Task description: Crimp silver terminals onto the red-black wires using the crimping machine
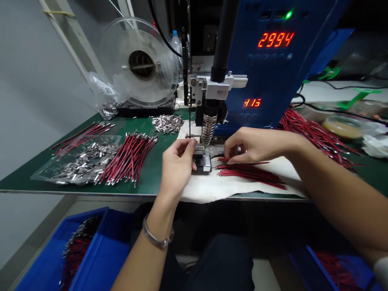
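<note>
At the small metal fixture beneath the soldering machine's tip, my left hand has its thumb and index finger pinched together. What sits between those fingertips is too small and hidden to name. My right hand is curled just right of the fixture, fingers closed on a red wire over a white cloth. A bundle of red-and-black wires lies directly below it on the cloth. The spring-wrapped soldering head stands upright between my hands.
Left on the green table lie finished-looking wires with metal ends, a plastic bag of metal connectors and a connector pile. Behind stand a clear reel and a blue machine. More red wires lie right; a blue bin stands below.
</note>
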The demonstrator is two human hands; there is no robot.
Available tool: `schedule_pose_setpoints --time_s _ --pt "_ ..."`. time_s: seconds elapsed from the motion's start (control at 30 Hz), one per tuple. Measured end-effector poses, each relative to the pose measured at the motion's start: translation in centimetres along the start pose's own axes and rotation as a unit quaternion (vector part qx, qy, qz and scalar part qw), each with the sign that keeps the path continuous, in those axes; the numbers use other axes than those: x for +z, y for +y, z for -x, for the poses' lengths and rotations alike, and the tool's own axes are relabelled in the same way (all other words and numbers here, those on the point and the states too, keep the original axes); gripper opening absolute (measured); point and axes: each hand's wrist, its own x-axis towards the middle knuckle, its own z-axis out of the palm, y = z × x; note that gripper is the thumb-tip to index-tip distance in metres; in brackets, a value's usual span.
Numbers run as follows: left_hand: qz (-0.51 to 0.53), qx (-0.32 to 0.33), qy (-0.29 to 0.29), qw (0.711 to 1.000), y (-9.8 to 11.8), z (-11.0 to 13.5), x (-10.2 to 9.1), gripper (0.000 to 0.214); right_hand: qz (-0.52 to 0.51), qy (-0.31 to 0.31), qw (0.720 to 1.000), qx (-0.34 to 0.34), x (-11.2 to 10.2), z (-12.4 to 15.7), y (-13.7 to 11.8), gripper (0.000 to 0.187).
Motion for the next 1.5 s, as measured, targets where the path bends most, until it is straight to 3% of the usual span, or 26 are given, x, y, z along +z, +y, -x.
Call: schedule_pose_setpoints --time_s 0.3,0.43,0.77,1.07,1.5 --pt "-0.016 0.005 -0.009 1.000 -0.7 0.7 -1.0 0.021 -0.057 0.021 0.998 -0.033 -0.4 0.1 0.4 0.020" --pt "-0.023 0.004 -0.005 1.000 -0.7 0.8 -0.9 0.022 -0.122 0.006 0.993 -0.002 -0.2 0.1 0.5 0.029" --pt "-0.032 -0.026 -0.023 0.999 -0.4 0.9 -1.1 0.025 -0.176 0.093 0.980 -0.008 1.3 -1.2 -0.6 0.033" --pt "-0.037 -0.012 -0.035 0.999 -0.5 0.9 -1.2 0.019 -0.107 0.156 0.981 -0.049 2.0 -1.4 -1.2 0.027" --pt "-0.072 0.003 -0.031 0.997 -0.6 1.1 -1.3 0.024 -0.115 0.206 0.971 -0.024 2.7 -1.5 -1.6 0.021"
